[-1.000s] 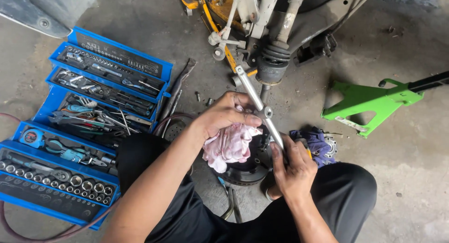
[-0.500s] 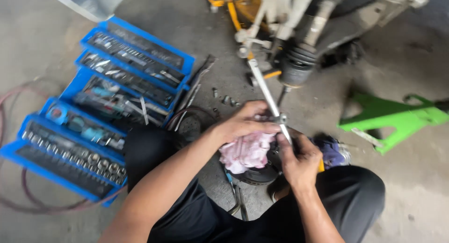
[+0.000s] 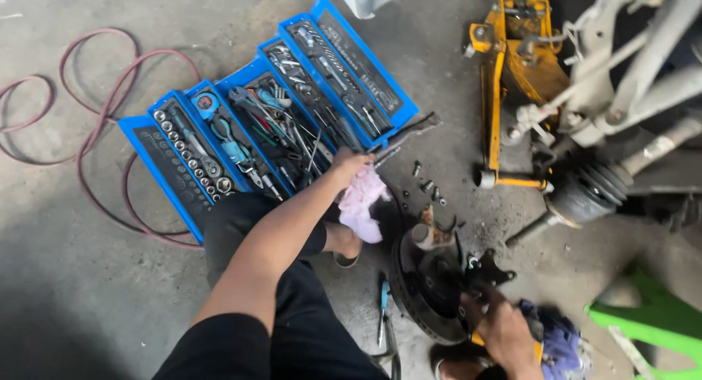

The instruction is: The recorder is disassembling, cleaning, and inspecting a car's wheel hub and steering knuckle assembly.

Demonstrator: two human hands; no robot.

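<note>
Since the earlier frame, the long metal wrench has been let go, and the left hand (image 3: pixel 349 165) has been moved away to the open blue metal toolbox (image 3: pixel 270 109) at about 10 o'clock. A crumpled pink cloth (image 3: pixel 362 204) is gripped in its closed fingers, just beside the toolbox edge. The right hand (image 3: pixel 503 329) is closed on the dark round brake disc assembly (image 3: pixel 431 285) lying on the concrete floor (image 3: pixel 66 277) at about 5 o'clock. A red hose (image 3: pixel 95 124) is seen at 9 o'clock and a yellow floor jack (image 3: pixel 512 65) at 1 o'clock.
</note>
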